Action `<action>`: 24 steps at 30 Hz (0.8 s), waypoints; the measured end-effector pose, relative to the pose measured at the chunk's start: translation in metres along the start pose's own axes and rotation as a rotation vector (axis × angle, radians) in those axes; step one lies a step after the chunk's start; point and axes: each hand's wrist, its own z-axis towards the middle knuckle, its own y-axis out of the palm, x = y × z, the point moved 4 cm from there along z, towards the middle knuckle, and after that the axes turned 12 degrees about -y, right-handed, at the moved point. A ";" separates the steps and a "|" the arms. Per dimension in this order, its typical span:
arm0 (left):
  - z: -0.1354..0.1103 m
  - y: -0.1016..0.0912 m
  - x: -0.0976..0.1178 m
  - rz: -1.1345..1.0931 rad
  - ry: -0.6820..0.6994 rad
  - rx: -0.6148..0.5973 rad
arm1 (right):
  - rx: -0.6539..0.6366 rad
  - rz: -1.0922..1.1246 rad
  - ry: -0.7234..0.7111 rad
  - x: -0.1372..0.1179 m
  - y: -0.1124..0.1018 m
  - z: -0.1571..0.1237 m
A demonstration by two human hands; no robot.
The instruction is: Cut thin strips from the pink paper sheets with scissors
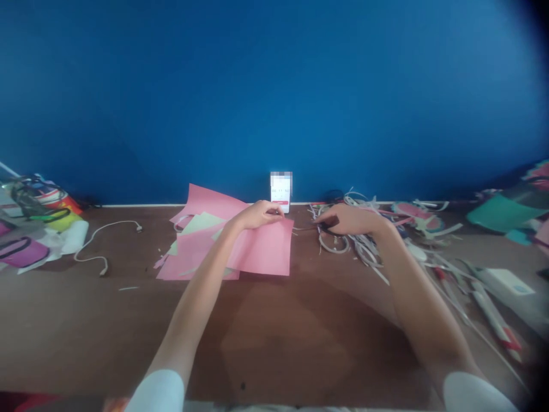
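My left hand (259, 214) pinches the top edge of a pink paper sheet (268, 249) and holds it tilted up off the brown table (274, 320). Under and behind it lies a loose stack of pink and pale green sheets (197, 240). My right hand (349, 220) rests to the right, fingers closed around a small dark object (322, 226) that I cannot make out, at the edge of a heap of white and pink paper strips (364, 240).
A phone (281, 191) leans upright against the blue wall. A white cable (103, 240) lies at the left, beside coloured clutter (34, 223). Glue tubes and a white box (506, 286) lie at the right, with teal paper (501, 212) behind.
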 end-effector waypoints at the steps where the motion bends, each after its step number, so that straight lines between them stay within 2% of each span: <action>1: 0.000 0.000 0.000 0.002 -0.007 -0.002 | -0.003 -0.007 -0.002 0.000 0.000 0.000; 8: -0.004 -0.004 0.000 0.090 -0.015 -0.039 | 0.009 -0.035 0.005 -0.004 -0.006 -0.003; 13: -0.005 -0.007 -0.003 0.128 -0.015 -0.018 | 0.024 -0.037 0.041 -0.005 -0.010 -0.006; 24: -0.007 -0.005 0.004 0.107 0.001 -0.019 | 0.016 -0.016 -0.009 0.000 -0.003 0.001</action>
